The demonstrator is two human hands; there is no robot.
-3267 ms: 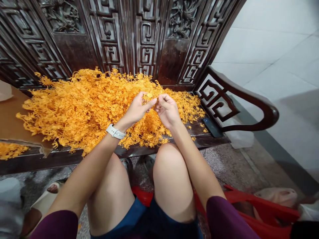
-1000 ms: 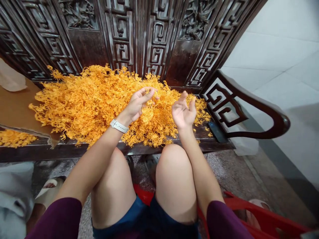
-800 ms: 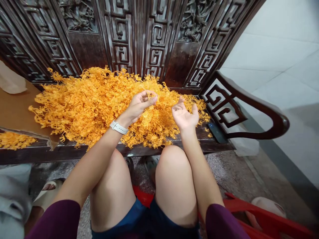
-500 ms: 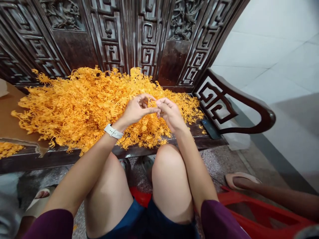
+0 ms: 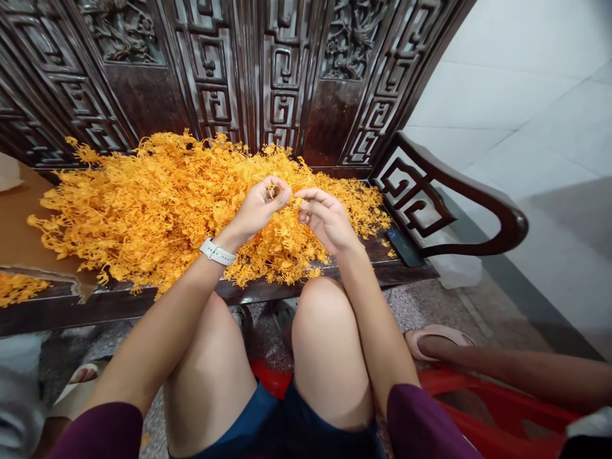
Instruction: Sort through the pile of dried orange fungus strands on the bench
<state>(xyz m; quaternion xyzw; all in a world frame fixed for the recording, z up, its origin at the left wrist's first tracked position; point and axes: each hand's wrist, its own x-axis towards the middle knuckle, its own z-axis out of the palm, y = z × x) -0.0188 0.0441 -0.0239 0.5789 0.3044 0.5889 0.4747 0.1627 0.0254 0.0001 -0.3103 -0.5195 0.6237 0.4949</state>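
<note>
Head view: beyond the person's knees (image 5: pixel 319 305), a dark phone (image 5: pixel 405 247) lies by the front right corner of the desk (image 5: pixel 258 291). The left hand (image 5: pixel 255 209) has its thumb and forefinger curled together, pinching a thin orange strand (image 5: pixel 273 190). Just apart, the right hand (image 5: pixel 329 220) brings its fingers close about an orange bit (image 5: pixel 302 202); whether they grip it cannot be told. Behind, an orange pile (image 5: pixel 143 204) reaches from the desk's front edge to its carved back (image 5: pixel 329 124).
</note>
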